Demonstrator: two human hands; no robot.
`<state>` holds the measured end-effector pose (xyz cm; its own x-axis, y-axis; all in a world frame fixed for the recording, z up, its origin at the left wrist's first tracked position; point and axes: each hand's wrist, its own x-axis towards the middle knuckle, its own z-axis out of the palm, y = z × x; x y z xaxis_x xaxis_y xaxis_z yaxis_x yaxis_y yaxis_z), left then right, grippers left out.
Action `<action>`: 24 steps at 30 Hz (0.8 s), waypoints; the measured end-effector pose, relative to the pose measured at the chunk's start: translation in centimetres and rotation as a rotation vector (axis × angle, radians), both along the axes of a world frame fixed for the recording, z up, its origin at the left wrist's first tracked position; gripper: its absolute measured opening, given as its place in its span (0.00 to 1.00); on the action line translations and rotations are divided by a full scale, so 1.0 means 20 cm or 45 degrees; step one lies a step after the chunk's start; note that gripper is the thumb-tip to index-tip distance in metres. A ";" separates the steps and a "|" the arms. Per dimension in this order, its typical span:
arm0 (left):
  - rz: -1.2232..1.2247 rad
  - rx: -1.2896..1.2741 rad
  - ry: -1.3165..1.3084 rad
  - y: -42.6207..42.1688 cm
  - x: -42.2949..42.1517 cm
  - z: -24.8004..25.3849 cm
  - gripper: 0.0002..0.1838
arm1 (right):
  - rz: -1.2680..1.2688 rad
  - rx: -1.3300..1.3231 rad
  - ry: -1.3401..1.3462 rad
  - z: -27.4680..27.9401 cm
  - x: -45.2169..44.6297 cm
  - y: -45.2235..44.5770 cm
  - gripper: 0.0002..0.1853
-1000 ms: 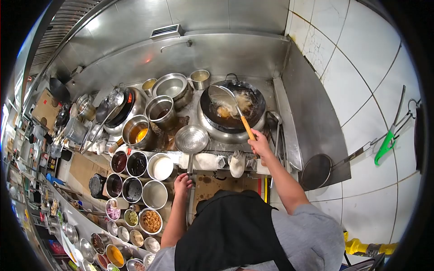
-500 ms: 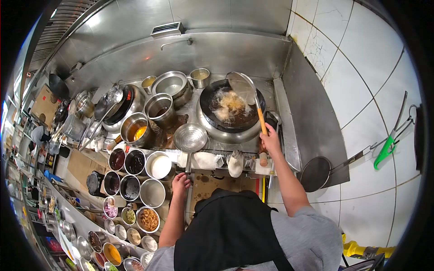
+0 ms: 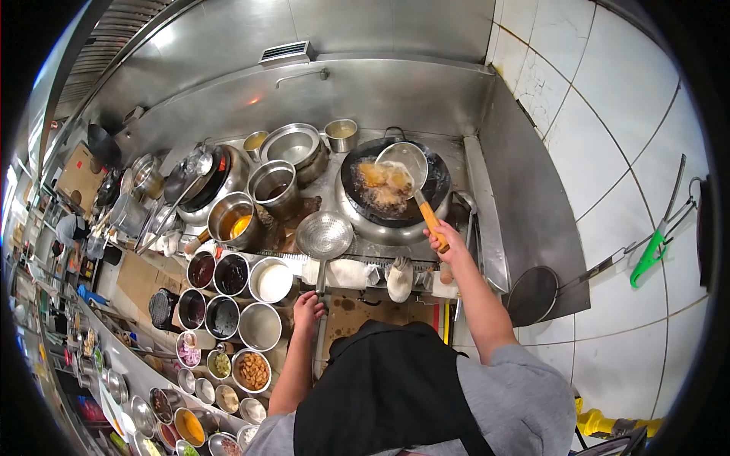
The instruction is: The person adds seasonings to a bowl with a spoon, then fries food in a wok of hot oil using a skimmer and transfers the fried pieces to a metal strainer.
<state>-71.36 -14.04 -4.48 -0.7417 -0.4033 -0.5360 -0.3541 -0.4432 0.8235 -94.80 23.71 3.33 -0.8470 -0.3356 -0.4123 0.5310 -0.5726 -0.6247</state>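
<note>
Two hands, two utensils.
My right hand (image 3: pixel 442 239) closes round the wooden handle (image 3: pixel 430 220) of a strainer (image 3: pixel 404 162), above frothing food (image 3: pixel 382 190) in the wok (image 3: pixel 435 190); my left hand (image 3: pixel 308 308) curls at the skimmer (image 3: pixel 325 235), grip unclear.

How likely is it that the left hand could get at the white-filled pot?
Probably yes. The left hand is close to the white-filled pot, whose top is open, and nothing seems to stand between them. Its fingers are at the strainer's handle, so it may have to leave that first.
</note>
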 end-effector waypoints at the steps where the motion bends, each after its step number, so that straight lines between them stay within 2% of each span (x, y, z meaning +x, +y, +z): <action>1: -0.004 0.001 0.007 0.00 -0.01 -0.01 0.13 | 0.027 -0.054 -0.020 0.02 0.03 0.01 0.24; 9: 0.057 0.047 0.013 0.02 -0.02 0.05 0.16 | 0.081 -0.093 0.012 0.05 0.17 0.13 0.25; 18: 0.019 0.063 0.016 0.00 -0.05 0.01 0.15 | -0.044 0.186 0.142 0.08 0.20 0.22 0.31; 21: 0.006 0.028 -0.002 -0.01 -0.06 0.01 0.15 | -0.114 0.642 0.284 0.08 0.20 0.15 0.33; 22: -0.002 0.032 -0.004 -0.01 -0.07 0.01 0.15 | -0.120 0.640 0.283 0.06 0.20 0.13 0.33; 24: -0.009 0.035 -0.005 -0.02 -0.07 0.01 0.15 | -0.130 0.932 0.505 0.04 0.19 0.09 0.32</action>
<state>-72.82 -14.34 -4.20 -0.7421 -0.3834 -0.5498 -0.3606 -0.4631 0.8096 -91.06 25.45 4.17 -0.9869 -0.0129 -0.1611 0.1609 0.0170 -0.9868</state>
